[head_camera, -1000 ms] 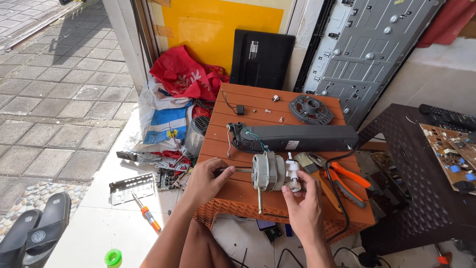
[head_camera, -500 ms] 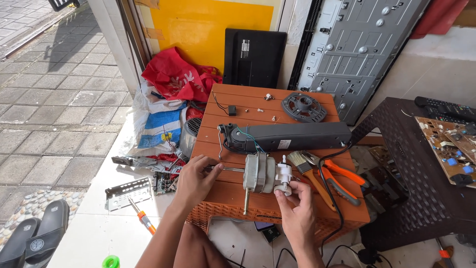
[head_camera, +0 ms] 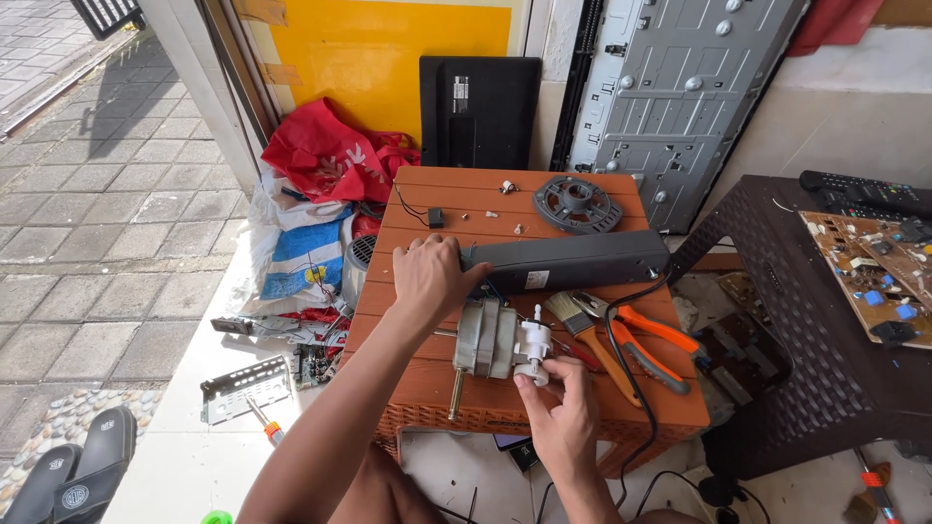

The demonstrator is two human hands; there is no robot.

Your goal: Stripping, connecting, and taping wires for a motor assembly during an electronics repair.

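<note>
A grey fan motor (head_camera: 488,340) with a white gearbox (head_camera: 533,349) lies on the orange-brown plastic table (head_camera: 427,388), its shaft pointing toward me. My right hand (head_camera: 558,417) grips the white gearbox end from below. My left hand (head_camera: 435,277) rests over the left end of a long dark grey housing (head_camera: 573,260) lying across the table behind the motor. Thin wires run from the motor to that housing.
A paintbrush (head_camera: 594,347) and orange-handled pliers (head_camera: 650,340) lie right of the motor; a round black grille part (head_camera: 578,204) and small screws sit at the back. A dark wicker table (head_camera: 806,340) with a circuit board (head_camera: 874,272) stands right. Bags, metal bracket (head_camera: 248,386), screwdriver, sandals lie left.
My left hand has moved from the motor up onto the left end of the dark housing. My right hand stays on the white gearbox. The camera has shifted closer.
</note>
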